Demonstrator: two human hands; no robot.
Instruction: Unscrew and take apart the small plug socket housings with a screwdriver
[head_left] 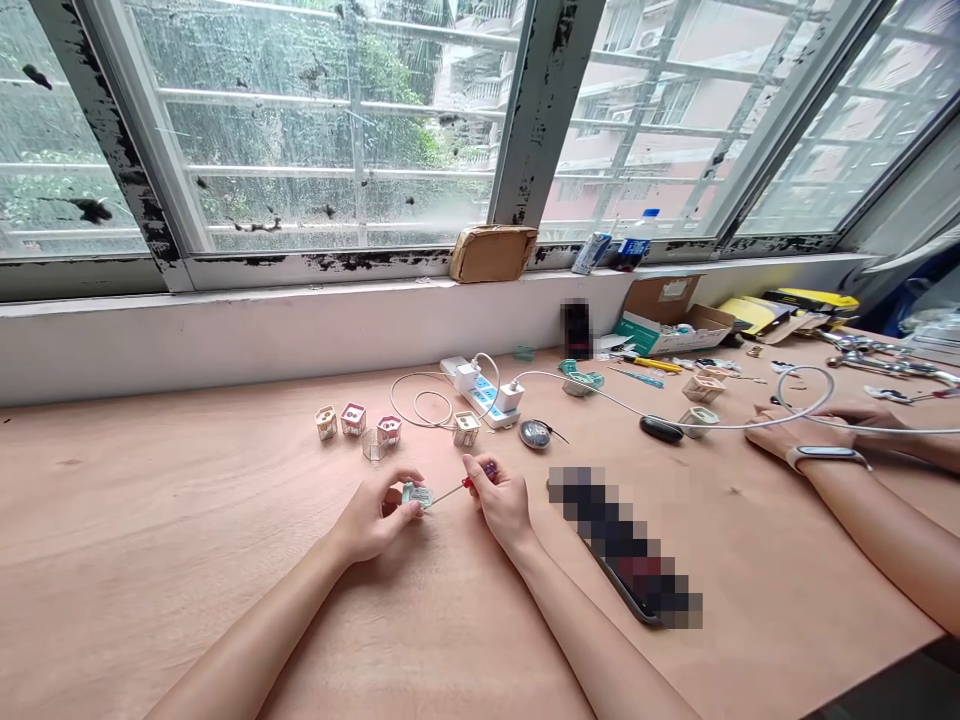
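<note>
Between its thumb and fingers, my left hand [375,515] grips a small pale-green see-through plastic case [417,496] just above the wooden table. My right hand [501,500] is closed around the red and dark handle of a screwdriver [469,482]. Its thin metal shaft points left, with the tip at the case's right side; whether it sits in a screw is too small to tell. Beyond my hands stand several little box-shaped pieces, among them a pink-topped one [353,419], a cream-topped one [466,429] and a clear cover [373,445].
A power strip [491,400] with white chargers and looping cables lies behind my hands. To the right are a round silver object [535,433], a phone [630,560] and a black mouse-like object [661,429]. A co-worker's hand [799,430] rests at the far right near an open carton [675,315].
</note>
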